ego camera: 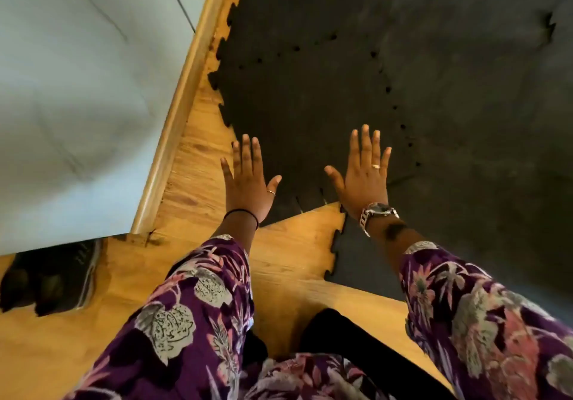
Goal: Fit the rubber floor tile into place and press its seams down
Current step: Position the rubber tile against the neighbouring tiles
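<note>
A black rubber floor tile [304, 105] with jigsaw-toothed edges lies on the wooden floor [294, 260], joined to other black tiles [465, 89] at its far and right sides. My left hand [248, 182] rests flat, fingers spread, on the tile's near left corner, partly over the wood. My right hand [366, 173] lies flat on the tile near its right seam [400, 114], wearing a ring and a wristwatch. Both hands hold nothing. The tile's near toothed edge [310, 204] sits between my hands.
A white wall [77, 89] with a wooden skirting board [173, 114] runs along the left. Another black tile [362, 260] lies near my right forearm. A dark shoe-like object [52, 275] sits at the lower left. My knees in patterned purple fabric fill the bottom.
</note>
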